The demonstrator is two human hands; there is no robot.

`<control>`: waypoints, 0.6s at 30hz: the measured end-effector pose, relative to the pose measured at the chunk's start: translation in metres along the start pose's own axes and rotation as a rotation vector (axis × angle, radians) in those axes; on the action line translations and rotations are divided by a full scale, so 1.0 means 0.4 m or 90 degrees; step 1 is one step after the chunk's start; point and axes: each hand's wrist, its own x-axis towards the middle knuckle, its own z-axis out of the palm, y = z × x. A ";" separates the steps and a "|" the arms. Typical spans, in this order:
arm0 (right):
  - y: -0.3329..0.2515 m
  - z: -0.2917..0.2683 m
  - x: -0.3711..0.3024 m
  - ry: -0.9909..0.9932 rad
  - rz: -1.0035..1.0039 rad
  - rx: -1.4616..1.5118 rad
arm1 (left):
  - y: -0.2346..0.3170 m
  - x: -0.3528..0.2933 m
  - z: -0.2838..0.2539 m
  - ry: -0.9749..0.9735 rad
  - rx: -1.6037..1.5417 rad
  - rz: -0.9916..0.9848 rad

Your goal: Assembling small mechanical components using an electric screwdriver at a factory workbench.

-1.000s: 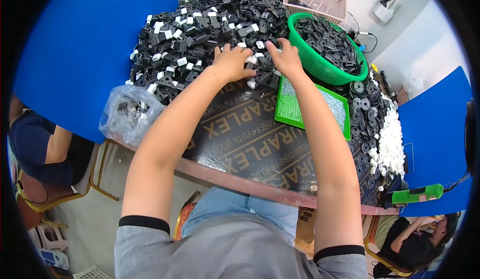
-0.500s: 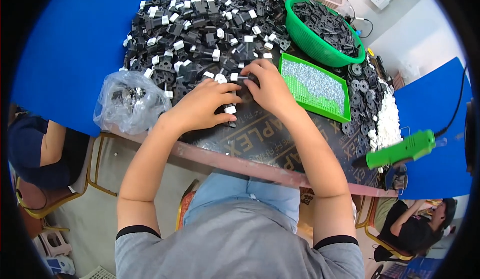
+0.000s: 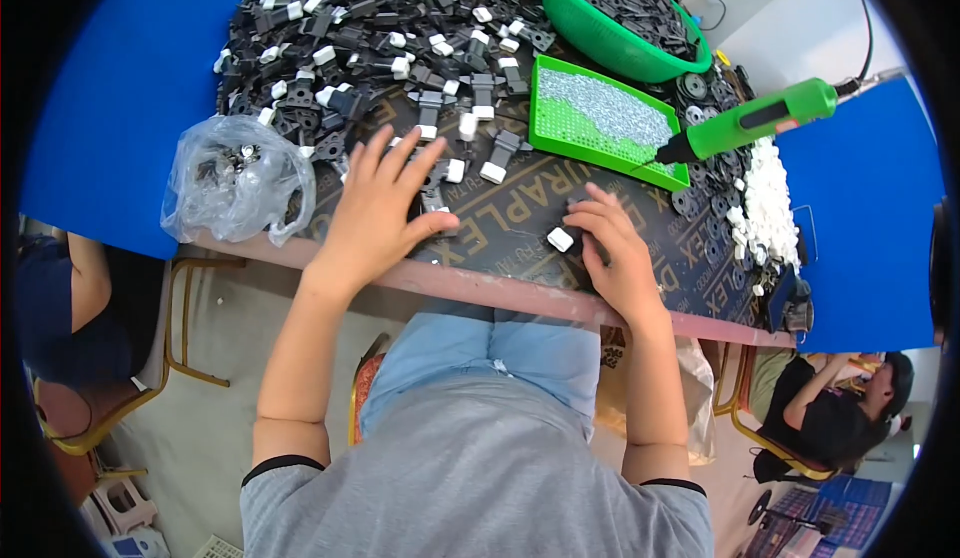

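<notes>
Part [image 3: 560, 240], black with a white end, sits near the front edge of the table [image 3: 500, 290] at your half-curled right hand [image 3: 617, 253]; I can't tell whether it's gripped. Your left hand [image 3: 370, 213], spread wide beside loose parts [image 3: 433, 198], grasps nothing visible.
</notes>
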 end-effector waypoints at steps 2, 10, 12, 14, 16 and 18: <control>0.013 -0.028 -0.005 -0.051 -0.091 -0.247 | 0.054 0.009 0.021 -0.034 -0.068 0.015; -0.015 0.048 -0.021 0.276 0.124 -0.225 | 0.118 -0.007 0.032 0.070 -0.079 0.007; 0.013 0.055 -0.026 0.234 0.138 -0.204 | 0.116 -0.014 0.022 0.042 -0.198 -0.013; 0.031 0.051 -0.035 0.195 0.152 -0.183 | 0.128 -0.004 0.025 0.056 -0.191 0.019; 0.030 0.048 -0.036 0.164 0.253 -0.105 | 0.136 -0.002 0.032 0.026 -0.111 0.050; 0.019 0.049 -0.042 0.188 0.259 -0.096 | 0.135 -0.002 0.032 0.015 -0.122 0.035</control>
